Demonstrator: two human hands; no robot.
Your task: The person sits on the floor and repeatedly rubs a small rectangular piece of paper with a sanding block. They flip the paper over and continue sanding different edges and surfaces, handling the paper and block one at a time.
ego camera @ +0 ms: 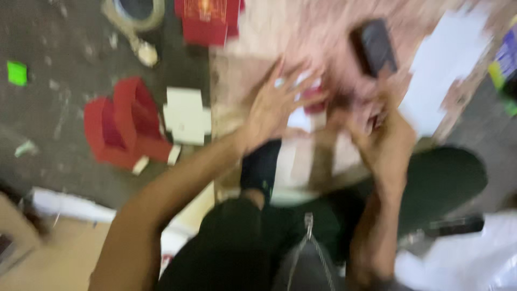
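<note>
Seemingly, left hand (274,105) splayed, right hand (385,143) blurred, grip unclear, near board's edge (215,91).

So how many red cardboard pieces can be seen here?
3, as far as the blur allows: a folded red box on the floor at left, a flat red piece at top, and a small red bit beside the left hand. More may be hidden.

Motion blur smears everything. What the right hand (385,143) grips cannot be made out; the left hand (274,105) half covers a small red thing (313,99). The top edge cuts off a red box (207,21).
</note>
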